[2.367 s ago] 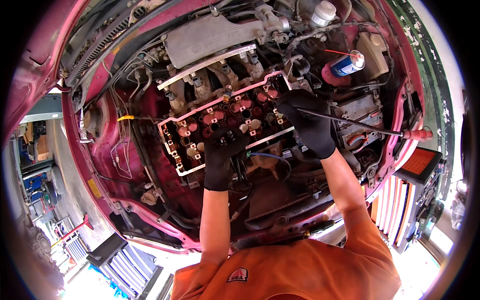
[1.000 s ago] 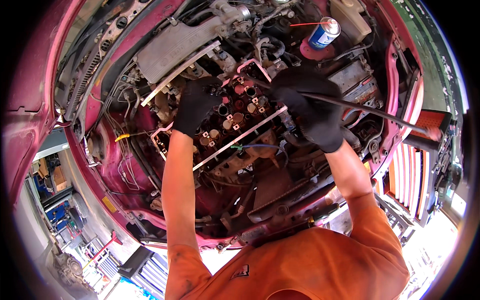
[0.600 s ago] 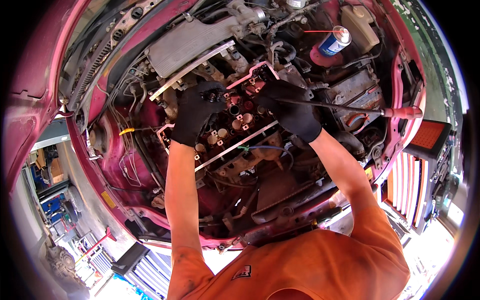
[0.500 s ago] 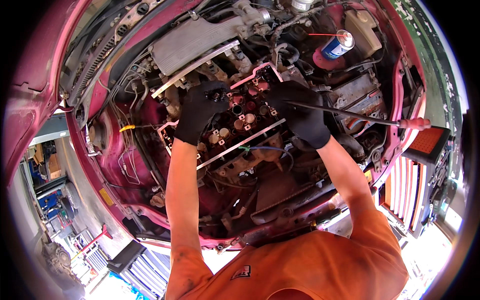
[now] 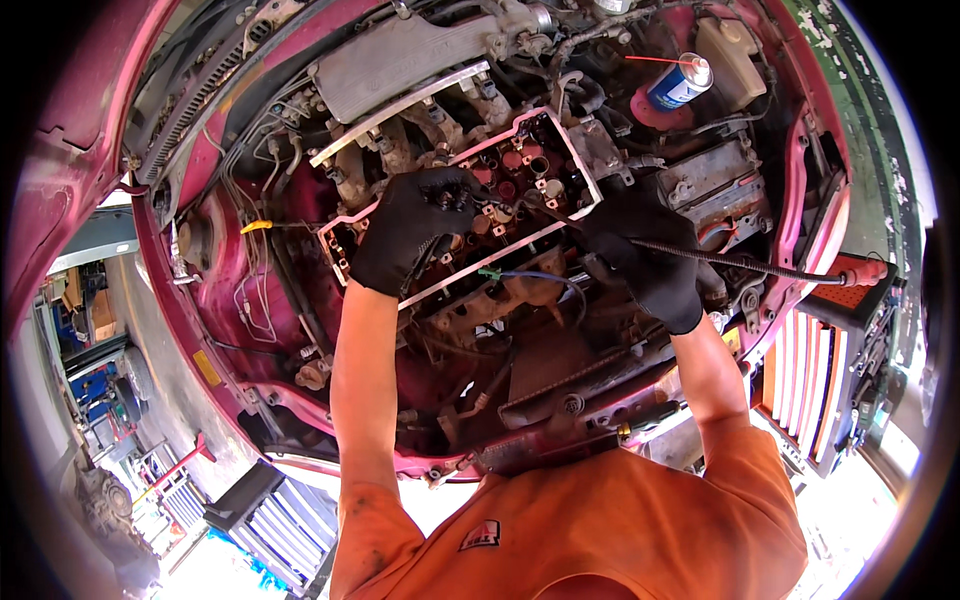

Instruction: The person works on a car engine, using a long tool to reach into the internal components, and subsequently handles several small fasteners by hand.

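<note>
Rod (image 5: 745, 265), partly hidden, right fingers (image 5: 610, 240) clamped round it, grip of left fingers (image 5: 445, 192) unclear

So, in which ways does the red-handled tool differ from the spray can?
The red-handled tool is long and thin, while the spray can is short and thick. The tool has a dark shaft; the can is mostly blue and white. The tool is in the right hand; no hand touches the can. Both show some red: the tool on its handle, the can on its thin straw.
</note>
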